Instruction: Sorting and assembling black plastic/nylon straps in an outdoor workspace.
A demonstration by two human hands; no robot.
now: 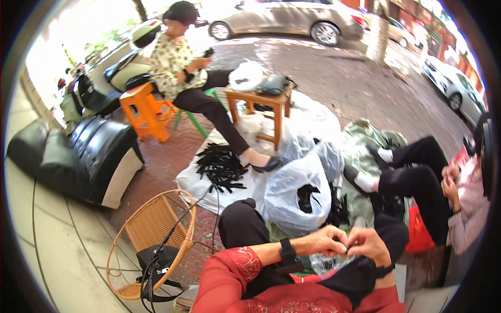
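My left hand (330, 241) and my right hand (368, 245) meet above my lap with their fingertips pinched together. A small dark piece shows between the fingers, too small to name. Each wrist wears a black band. Below the hands lies a clear plastic bag (324, 262) with small dark pieces in it. In front of my knees stands a large translucent plastic bag (282, 201) holding black pieces. A pile of black strips (220, 166) lies on the white sheet (194, 183) to the left.
A wicker chair (156, 219) with a black bag (156, 261) stands left, near a dark armchair (96, 156). A wooden stool (261, 99), an orange stool (143, 112) and a seated person (180, 68) are ahead. Another seated person (417, 177) is at right, by a red bag (417, 232).
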